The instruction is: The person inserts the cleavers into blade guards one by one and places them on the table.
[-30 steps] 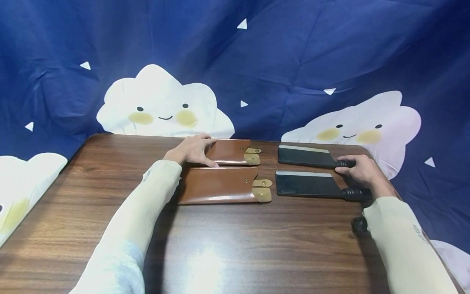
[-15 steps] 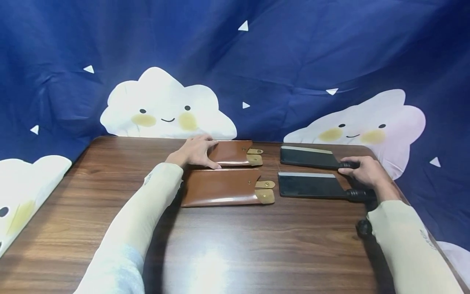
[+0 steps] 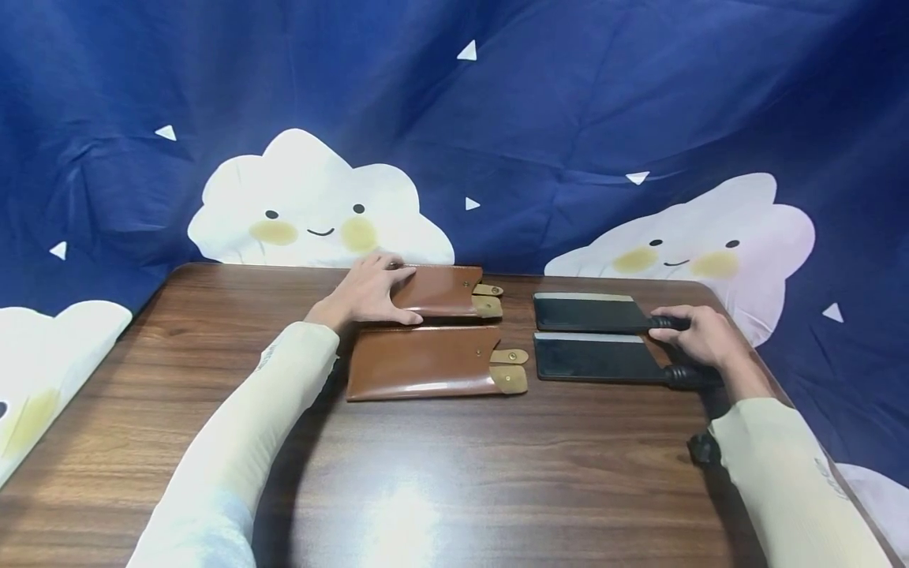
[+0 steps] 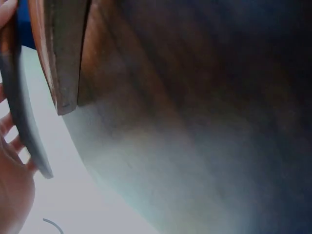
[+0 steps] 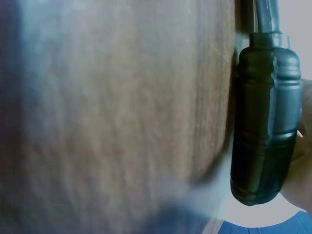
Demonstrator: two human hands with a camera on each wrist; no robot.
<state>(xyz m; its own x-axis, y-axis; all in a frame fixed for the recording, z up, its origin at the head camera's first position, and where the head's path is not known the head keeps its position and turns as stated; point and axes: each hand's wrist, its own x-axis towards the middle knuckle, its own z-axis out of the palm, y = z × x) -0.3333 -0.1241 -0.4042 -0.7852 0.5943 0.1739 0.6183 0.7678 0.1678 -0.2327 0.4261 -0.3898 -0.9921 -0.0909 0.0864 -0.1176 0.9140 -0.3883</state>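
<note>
Two brown leather sheaths with tan snap straps lie on the left of the group. In the head view my left hand grips the closed end of the far sheath, its thumb along the near edge. The near sheath lies flat in front of it. To the right, my right hand pinches the black handle of the far cleaver. The near cleaver lies close beside it. A black ribbed handle covers part of my right hand in the right wrist view.
The wooden table has its far edge close behind the far sheath. A blue curtain with white clouds hangs beyond it. A small black object shows at the right sleeve.
The far cleaver has shifted toward the near cleaver, with my right hand on its handle. My left hand and the far sheath have moved slightly, and a dark gap shows under its near edge.
</note>
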